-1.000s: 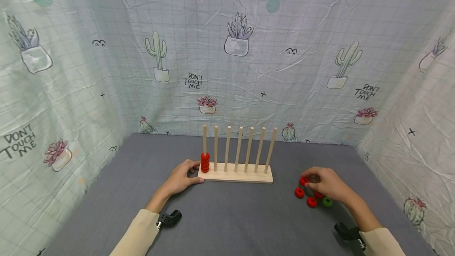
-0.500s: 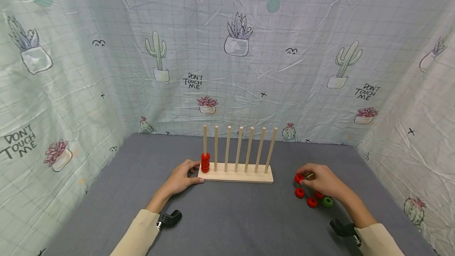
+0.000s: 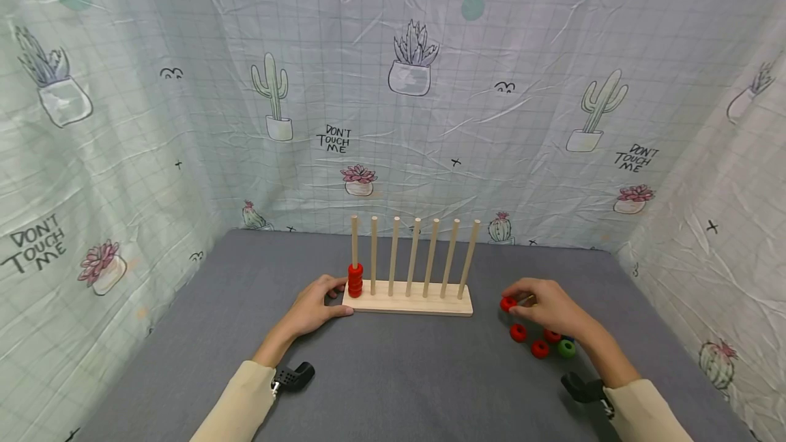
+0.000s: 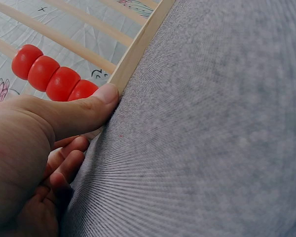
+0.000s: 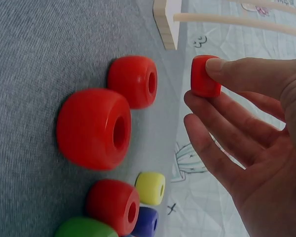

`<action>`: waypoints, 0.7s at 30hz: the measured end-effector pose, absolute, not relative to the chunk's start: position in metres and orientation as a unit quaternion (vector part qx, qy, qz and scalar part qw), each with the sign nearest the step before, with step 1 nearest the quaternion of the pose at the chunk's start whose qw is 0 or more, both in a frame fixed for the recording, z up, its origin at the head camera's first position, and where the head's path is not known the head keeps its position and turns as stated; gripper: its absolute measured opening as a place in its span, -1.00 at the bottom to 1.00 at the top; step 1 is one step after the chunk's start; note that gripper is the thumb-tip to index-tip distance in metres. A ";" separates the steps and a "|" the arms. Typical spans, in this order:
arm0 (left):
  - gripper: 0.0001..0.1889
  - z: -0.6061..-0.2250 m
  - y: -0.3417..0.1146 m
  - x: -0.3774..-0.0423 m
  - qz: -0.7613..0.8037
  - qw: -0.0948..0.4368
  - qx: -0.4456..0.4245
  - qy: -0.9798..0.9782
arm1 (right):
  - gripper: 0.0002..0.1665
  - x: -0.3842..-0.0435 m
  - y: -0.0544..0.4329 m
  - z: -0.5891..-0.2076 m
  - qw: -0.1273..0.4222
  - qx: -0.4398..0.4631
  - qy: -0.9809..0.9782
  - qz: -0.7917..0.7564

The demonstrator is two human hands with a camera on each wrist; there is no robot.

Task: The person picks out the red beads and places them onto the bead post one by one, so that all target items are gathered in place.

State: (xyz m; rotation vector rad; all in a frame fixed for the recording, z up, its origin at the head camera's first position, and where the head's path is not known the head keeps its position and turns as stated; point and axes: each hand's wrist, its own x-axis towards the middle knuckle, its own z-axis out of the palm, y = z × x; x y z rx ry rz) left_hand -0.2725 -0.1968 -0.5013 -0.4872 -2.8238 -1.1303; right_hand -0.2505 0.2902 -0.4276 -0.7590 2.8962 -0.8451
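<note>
A wooden peg rack [image 3: 405, 303] with several upright pegs stands on the table. Stacked on its leftmost peg are several red beads [image 3: 355, 281], seen close up in the left wrist view. My left hand [image 3: 313, 305] grips the rack's left end, thumb [image 4: 101, 98] along the front edge and fingers behind. To the right of the rack, my right hand [image 3: 549, 307] pinches a red bead [image 5: 200, 79] between thumb and fingers, held up off the table. Below that hand lie loose red beads [image 3: 518, 333] and a green bead [image 3: 566, 348].
In the right wrist view, a yellow bead [image 5: 151, 188] and a blue bead [image 5: 145, 222] lie beside the red ones, mostly hidden by the hand in the head view. Grey cloth [image 3: 417, 380] covers the table. A cactus-print curtain [image 3: 454, 114] encloses the back and sides.
My right hand has moved left with the pinched red bead, away from the loose beads and closer to the rack. My left hand stays at the rack's end.
</note>
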 end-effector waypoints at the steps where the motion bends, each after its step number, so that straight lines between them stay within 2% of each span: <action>1: -0.24 -0.501 -0.197 -0.272 -0.368 0.031 -0.158 -0.916 | -0.67 -0.251 0.288 -0.428 0.015 -0.246 0.930 -0.271; 21: -0.24 -0.502 -0.197 -0.273 -0.362 0.031 -0.159 -0.918 | -0.67 -0.253 0.261 -0.427 0.010 -0.286 0.920 -0.266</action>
